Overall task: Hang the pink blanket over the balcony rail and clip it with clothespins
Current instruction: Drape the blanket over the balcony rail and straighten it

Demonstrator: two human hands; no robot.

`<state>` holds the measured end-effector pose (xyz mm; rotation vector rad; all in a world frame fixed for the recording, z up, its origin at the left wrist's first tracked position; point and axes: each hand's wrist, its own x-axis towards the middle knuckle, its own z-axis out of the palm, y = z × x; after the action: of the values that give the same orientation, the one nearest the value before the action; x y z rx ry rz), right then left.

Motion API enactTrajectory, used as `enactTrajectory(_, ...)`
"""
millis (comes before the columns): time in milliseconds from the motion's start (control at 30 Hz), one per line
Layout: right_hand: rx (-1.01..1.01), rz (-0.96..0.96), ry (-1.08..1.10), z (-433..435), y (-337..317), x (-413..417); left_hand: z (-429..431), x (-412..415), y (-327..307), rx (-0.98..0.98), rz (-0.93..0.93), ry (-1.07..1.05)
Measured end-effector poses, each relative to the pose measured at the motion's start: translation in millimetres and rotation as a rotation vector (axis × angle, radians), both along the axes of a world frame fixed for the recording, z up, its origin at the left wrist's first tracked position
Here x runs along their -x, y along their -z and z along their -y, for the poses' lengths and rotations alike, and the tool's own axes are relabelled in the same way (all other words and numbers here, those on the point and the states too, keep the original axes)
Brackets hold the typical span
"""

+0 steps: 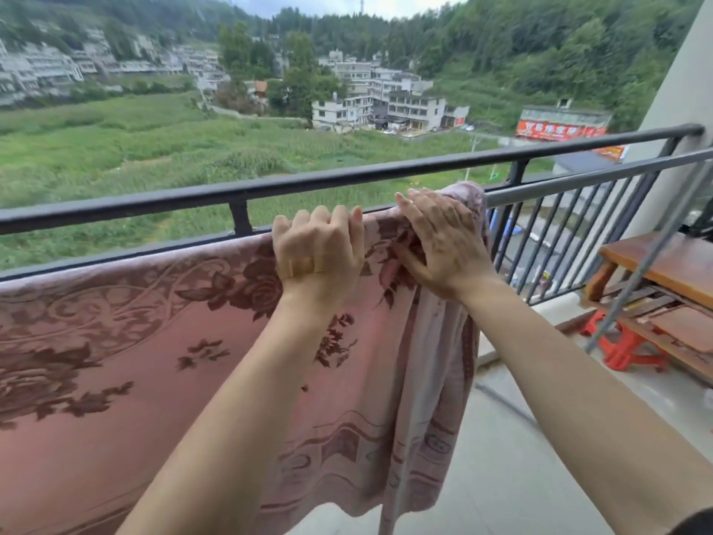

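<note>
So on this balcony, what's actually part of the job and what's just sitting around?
Part of the job:
- pink blanket, draped over the lower rail
- left hand, gripping its top edge
- right hand, flat on its bunched end
- no clothespins visible

Just sitting around:
- wooden bench
- red stool
- upper rail, bare

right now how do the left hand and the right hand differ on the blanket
The left hand is curled into a fist, gripping the blanket at its top edge; the right hand has its fingers spread, pressing on the bunched end. The left hand wears a bandage strip across its back; the right shows none. Both touch the blanket along the lower rail.
</note>
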<state>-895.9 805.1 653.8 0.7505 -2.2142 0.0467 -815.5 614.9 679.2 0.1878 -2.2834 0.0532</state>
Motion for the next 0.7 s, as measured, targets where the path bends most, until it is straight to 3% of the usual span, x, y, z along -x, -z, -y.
enactTrajectory(333,-0.186,-0.164,-0.164,-64,-7,48,-17,4,0,-0.015,0.008,-0.182)
enactTrajectory(700,-0.095,-0.159,-0.297,-76,-13,63,-29,1,-6,-0.058,0.112,-0.314)
